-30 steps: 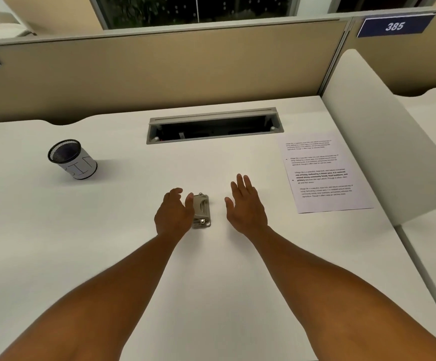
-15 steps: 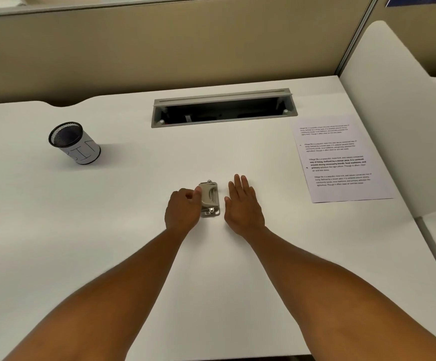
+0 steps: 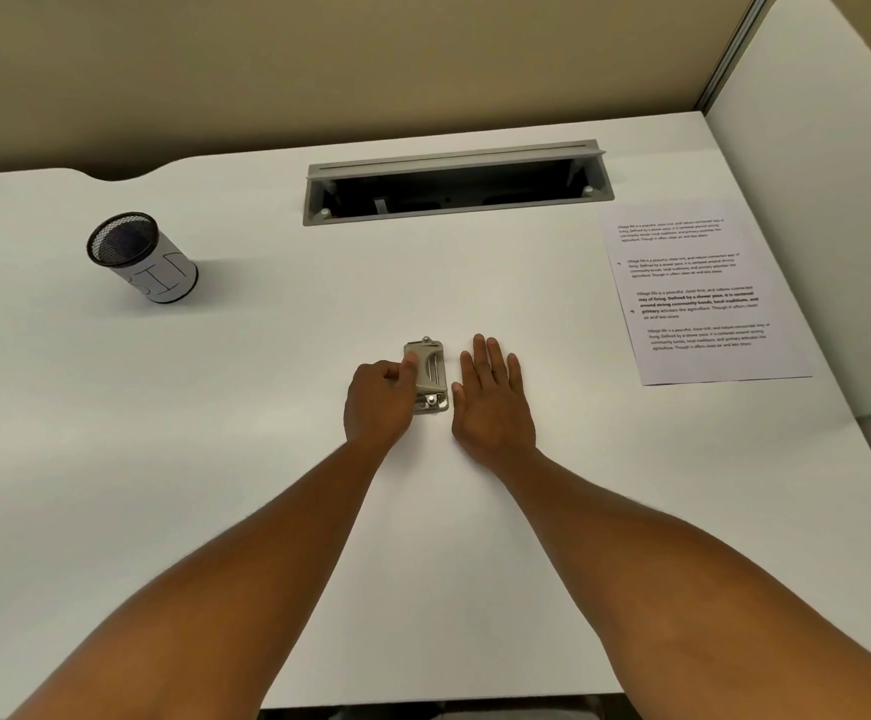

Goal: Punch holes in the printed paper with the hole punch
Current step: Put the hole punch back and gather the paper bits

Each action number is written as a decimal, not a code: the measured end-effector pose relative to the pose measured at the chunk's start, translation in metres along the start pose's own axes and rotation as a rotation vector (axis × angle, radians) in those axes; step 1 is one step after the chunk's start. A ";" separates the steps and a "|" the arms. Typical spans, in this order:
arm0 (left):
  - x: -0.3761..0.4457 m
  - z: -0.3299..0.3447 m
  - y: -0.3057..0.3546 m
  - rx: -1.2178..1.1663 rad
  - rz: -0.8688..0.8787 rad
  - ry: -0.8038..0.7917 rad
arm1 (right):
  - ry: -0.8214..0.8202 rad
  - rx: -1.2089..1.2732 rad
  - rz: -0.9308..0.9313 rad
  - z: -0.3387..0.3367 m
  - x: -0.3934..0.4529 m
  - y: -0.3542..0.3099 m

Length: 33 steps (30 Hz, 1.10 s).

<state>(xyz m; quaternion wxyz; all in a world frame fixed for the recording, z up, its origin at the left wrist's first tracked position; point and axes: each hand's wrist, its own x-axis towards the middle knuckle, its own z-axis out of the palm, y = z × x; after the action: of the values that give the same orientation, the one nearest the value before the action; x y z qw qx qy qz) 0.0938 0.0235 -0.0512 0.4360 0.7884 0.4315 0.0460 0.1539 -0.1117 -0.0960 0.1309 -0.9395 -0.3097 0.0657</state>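
Hole punch (image 3: 429, 374) partly hidden by gripping left hand (image 3: 378, 400).

just one head cam, looking forward and steeply down at the desk (image 3: 215, 459), forearms reaching in from the bottom edge.

A white worktop (image 3: 215, 459) holds a black mesh cup (image 3: 142, 258) with white paper wrapped round it, far off to the left of the hands. A long grey slot (image 3: 456, 184) sits in the worktop beyond the hands. A tan wall (image 3: 319, 70) stands behind.
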 end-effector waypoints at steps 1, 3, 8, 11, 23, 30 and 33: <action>0.000 0.001 0.000 -0.008 -0.004 0.002 | 0.008 0.000 -0.001 0.000 0.000 0.000; 0.000 0.002 0.000 -0.012 -0.005 0.004 | 0.022 0.005 -0.002 0.000 -0.001 0.000; 0.001 0.003 0.001 -0.028 -0.027 0.021 | 0.039 0.009 -0.001 0.001 -0.002 -0.001; 0.001 0.003 0.000 -0.034 -0.046 0.036 | 0.034 0.010 0.003 0.001 -0.002 -0.001; 0.012 -0.015 -0.010 -0.054 -0.094 0.090 | 0.042 -0.004 0.008 -0.001 -0.003 -0.002; 0.022 -0.027 -0.017 -0.043 -0.115 0.120 | 0.046 -0.012 0.012 -0.001 -0.003 -0.003; 0.029 -0.039 -0.022 -0.041 -0.119 0.163 | 0.032 -0.020 0.015 -0.002 -0.003 -0.004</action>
<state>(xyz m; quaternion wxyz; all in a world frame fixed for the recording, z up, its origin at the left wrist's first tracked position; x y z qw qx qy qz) 0.0805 0.0755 -0.0522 0.4173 0.7461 0.5104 0.0928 0.1499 -0.1110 -0.0934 0.1259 -0.9439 -0.3013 0.0488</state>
